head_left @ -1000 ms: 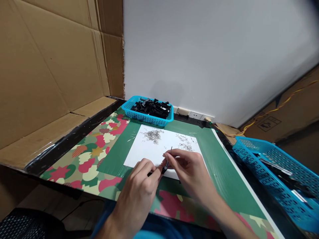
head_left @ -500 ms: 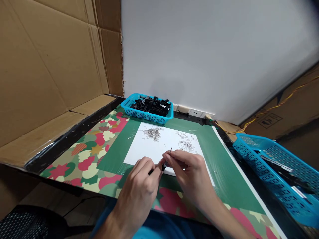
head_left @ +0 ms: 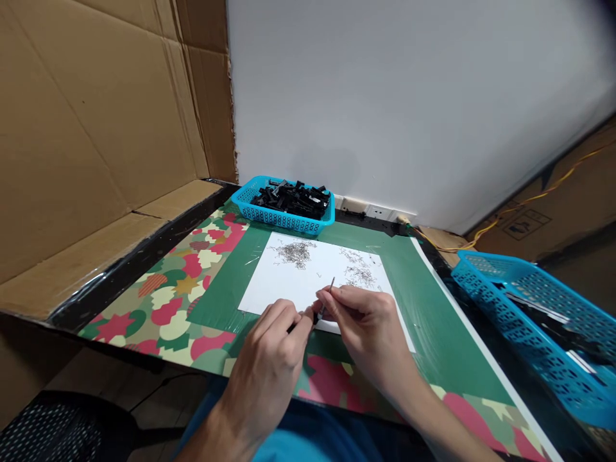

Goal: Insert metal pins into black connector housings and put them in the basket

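Observation:
My left hand [head_left: 272, 353] is closed round a small black part [head_left: 316, 318], most of it hidden by the fingers. Pinched in my right hand [head_left: 368, 324] is a thin dark rod [head_left: 332, 283], its upper end sticking up past the fingertips; its kind does not show. The fingertips of both hands almost meet at the black part, over the near edge of a white sheet [head_left: 260, 289]. Beyond them on the sheet lie two heaps of tiny thin metal pieces, a denser left heap [head_left: 294, 254] and a looser right heap [head_left: 360, 276].
A blue basket [head_left: 283, 223] full of black parts stands at the back, by the wall. Another blue basket [head_left: 510, 321] with black and white strips is at the right. Cardboard [head_left: 96, 115] walls the left side. A power strip [head_left: 378, 212] runs along the wall.
The view has shifted slightly. The rod in my right hand leans a little more to the right and shows more of its upper end. Both hands keep their grip.

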{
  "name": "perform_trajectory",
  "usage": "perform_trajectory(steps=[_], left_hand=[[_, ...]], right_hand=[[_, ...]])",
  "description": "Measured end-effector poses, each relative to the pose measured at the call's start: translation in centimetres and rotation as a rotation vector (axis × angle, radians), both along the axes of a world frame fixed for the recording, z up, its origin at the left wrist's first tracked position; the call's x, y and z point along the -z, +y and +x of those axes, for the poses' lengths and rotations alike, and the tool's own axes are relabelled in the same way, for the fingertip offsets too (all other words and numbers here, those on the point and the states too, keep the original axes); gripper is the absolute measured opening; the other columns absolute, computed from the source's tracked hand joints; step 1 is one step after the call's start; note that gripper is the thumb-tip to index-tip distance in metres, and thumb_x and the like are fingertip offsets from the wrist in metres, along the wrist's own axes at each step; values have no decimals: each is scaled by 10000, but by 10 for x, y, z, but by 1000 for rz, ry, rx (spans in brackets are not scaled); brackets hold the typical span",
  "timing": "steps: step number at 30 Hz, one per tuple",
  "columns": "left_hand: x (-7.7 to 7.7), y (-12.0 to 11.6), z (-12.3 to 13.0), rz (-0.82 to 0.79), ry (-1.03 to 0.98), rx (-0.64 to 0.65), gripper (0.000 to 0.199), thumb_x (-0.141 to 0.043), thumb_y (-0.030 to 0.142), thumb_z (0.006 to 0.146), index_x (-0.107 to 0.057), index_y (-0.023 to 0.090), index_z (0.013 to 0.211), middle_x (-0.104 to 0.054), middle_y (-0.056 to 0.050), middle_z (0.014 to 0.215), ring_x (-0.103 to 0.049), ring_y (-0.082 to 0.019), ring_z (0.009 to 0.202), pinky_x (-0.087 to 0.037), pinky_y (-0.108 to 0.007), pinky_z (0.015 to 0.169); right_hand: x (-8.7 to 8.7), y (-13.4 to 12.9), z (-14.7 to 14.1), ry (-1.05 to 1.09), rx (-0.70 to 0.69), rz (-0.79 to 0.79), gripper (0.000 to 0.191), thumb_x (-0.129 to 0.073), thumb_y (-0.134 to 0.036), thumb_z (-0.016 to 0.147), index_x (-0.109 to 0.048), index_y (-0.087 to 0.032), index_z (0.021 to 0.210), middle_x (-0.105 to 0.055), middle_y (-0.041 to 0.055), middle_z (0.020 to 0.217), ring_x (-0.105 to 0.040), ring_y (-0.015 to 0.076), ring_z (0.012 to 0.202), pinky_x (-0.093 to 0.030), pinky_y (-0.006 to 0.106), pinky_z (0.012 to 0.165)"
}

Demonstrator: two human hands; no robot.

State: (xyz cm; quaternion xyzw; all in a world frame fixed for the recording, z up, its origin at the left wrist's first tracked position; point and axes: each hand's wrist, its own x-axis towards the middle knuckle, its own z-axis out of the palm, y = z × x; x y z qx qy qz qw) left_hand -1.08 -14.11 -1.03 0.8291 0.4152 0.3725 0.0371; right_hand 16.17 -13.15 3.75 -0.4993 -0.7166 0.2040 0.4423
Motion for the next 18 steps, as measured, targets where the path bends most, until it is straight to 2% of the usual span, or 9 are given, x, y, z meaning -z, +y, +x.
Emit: perform_trajectory(steps=[5,18], left_hand=[[1,1,1,-6,-8,-15,238,-515,-19,999,-611,169,891,-564,-40,857,-591,-228,842,-475,-365,715],[2,4,1,-44,-34,-31,257,-483,28,1036,-610,169,861,-577,-41,857,-610,-225,836,-468,-376,717]], right_hand=[[9,-4,-5,28,31,83,422,-595,-291,1067,-650,-169,667,-585,17,622,-479,126,556,-428,278,549],[17,-1,-8,42,54,145,356,-610,-234,1051,-688,-167,710,-619,15,622,-518,122,551,-440,264,554]])
